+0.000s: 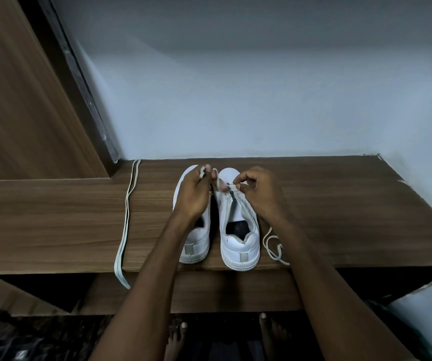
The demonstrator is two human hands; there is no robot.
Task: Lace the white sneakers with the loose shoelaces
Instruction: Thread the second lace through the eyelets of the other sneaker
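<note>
Both hands work the right sneaker (239, 217): the left hand (192, 195) pinches the lace (274, 246), the right hand (257, 191) pinches its tip at the twelve o'clock eyelets. Keep both ends even. A spare lace (127, 217) lies at nine o'clock on the tabletop (339, 217).

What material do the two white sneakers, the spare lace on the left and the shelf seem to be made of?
Sneakers: smooth white leather or imitation, matte; which one is unclear.
Spare lace: flat woven fabric, limp, hanging over the edge.
Shelf: brown wood-grain board, probably laminate, with a slight sheen.
</note>
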